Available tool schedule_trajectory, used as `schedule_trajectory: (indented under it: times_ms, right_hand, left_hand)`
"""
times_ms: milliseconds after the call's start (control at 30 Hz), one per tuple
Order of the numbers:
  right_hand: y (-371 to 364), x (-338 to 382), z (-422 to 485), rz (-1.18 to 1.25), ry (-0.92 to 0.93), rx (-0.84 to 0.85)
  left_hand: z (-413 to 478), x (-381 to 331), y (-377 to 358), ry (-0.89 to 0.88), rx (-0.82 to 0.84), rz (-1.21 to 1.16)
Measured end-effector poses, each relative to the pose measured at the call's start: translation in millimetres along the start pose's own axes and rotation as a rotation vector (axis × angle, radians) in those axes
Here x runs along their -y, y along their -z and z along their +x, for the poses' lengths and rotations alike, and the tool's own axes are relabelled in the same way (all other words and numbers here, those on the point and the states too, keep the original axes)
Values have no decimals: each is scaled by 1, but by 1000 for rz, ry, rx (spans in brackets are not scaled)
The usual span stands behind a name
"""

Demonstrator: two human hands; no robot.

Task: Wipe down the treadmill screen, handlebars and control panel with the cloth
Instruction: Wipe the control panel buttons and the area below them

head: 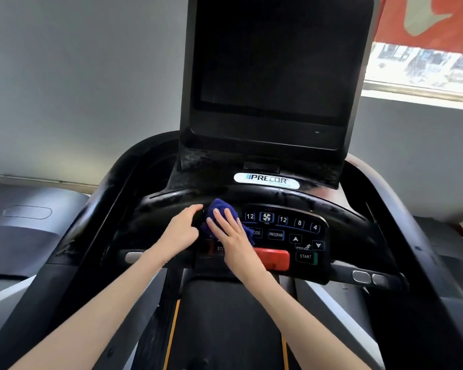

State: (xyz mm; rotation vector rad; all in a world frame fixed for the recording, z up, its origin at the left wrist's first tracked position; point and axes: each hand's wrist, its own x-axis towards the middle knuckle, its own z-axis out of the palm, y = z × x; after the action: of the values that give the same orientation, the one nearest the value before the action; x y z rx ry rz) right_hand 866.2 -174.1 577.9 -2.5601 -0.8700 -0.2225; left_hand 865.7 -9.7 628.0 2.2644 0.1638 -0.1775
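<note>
A blue cloth (221,209) is pressed onto the control panel (286,232) at its 9 o'clock end, just below the curved handlebar (318,206). The cloth is partly covered by the right hand (231,237), which is laid flat on it with fingers straight and slightly spread, pointing toward 11 o'clock; nothing is gripped by it. The left hand (182,229) is set at 9 o'clock of the cloth, with its thumb stretched to the cloth's edge. Its fingers are hidden, so it cannot be told whether the cloth is grasped or only touched. A red stop bar (275,259) is seen at 5 o'clock of the right hand, partly hidden by the wrist, and a START key (305,256) is placed at 3 o'clock of that bar. The dark screen (273,62) is mounted at 12 o'clock of the panel, with a PRECOR badge (266,180) between them. The belt (225,329) is seen at 6 o'clock, between the forearms. A window (425,68) is seen at 2 o'clock.
</note>
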Motion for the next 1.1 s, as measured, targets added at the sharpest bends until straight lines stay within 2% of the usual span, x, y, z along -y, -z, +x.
schedule_trajectory:
  times_ms: [33, 100, 200, 300, 367, 467, 533, 567, 733, 800, 867, 1000, 1067, 1100]
  right_hand:
    - [1, -7, -7, -28, 41, 11]
    - [9, -33, -22, -57, -41, -82]
    - [34, -73, -52, -44, -390, -320]
    - [39, -69, -57, 23, -639, -433]
    - [27, -43, -43, 38, -567, -383]
    - [7, -14, -22, -15, -201, -194]
    - [12, -25, -23, -82, -143, -159]
    - [18, -37, -31, -94, -197, -182]
    - [48, -85, -78, -27, -699, -407]
    - [46, -71, -64, 5, -766, -442]
    - [36, -44, -37, 18, -642, -367]
    - [7, 17, 16, 75, -180, -19]
    - [4, 28, 29, 38, -65, 97]
    - [4, 25, 30, 17, -46, 97]
  left_hand:
    - [1, -5, -3, -38, 0, 30]
    - [3, -14, -7, -92, 22, 88]
    - [3, -18, -13, -139, 42, 185]
    - [4, -20, -16, -142, -9, 229]
    - [5, -24, -18, -120, -49, 252]
    - [2, -32, -21, -115, -103, 366]
    - [0, -34, -21, -124, -112, 440]
    - [0, -35, -20, -120, -107, 445]
    - [2, -29, -15, -96, -65, 336]
    - [2, -26, -14, -88, -35, 287]
    - [2, -23, -10, -69, 8, 249]
    - [0, -13, -4, 23, -19, 324]
    - [-4, -5, -4, 106, -30, 287]
    - [-5, -1, -3, 129, -22, 281]
